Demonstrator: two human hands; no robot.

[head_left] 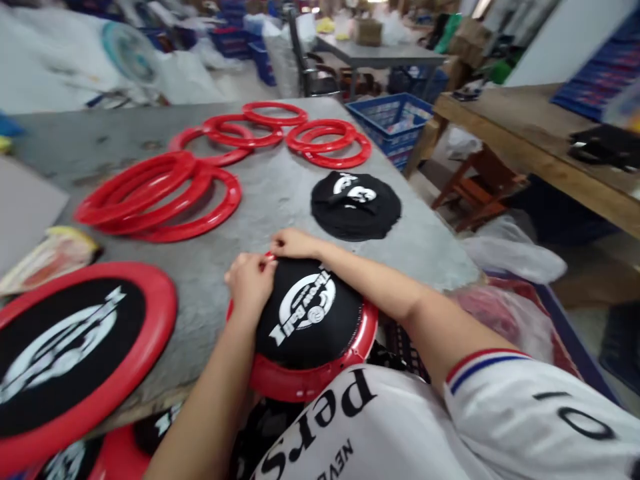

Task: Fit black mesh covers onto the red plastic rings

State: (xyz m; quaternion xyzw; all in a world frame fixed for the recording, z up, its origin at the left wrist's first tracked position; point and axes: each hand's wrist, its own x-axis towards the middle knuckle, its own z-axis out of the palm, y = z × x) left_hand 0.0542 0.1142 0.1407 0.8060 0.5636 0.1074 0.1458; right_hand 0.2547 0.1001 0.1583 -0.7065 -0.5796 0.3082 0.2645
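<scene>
A red plastic ring [310,381] covered with black printed cloth [307,313] rests against my body at the table's near edge. My left hand [249,280] grips the cloth at the ring's far left rim, fingers curled. My right hand [295,243] pinches the cloth edge at the far rim, right beside the left. Both hands touch the cloth and ring.
Several bare red rings [160,197] lie on the grey table [280,193], more at the far side [327,141]. A pile of black cloths [356,207] sits right of centre. A finished red-rimmed disc [75,347] lies at left. A blue crate [395,120] and wooden bench [525,140] stand to the right.
</scene>
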